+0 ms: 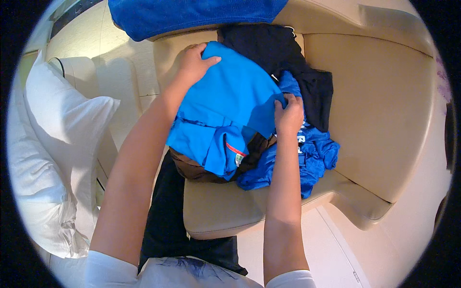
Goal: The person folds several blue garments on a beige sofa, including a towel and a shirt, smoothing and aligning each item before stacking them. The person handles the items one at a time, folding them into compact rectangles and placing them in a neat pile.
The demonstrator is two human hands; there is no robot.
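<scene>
A bright blue garment with a red strip and a small tag lies spread and partly folded over other clothes. At its upper left edge, my left hand grips the fabric between thumb and fingers. My right hand pinches its right edge. Black clothing with a white cord lies behind it and reaches to the right. A crumpled darker blue garment with white marks is beside and partly under my right forearm. Brown fabric shows beneath the bright blue garment.
The clothes rest on a tan leather-like seat with a curved backrest at the right. A blue cloth hangs over the far edge. White pillows are at the left. A white panel stands below the seat's right part.
</scene>
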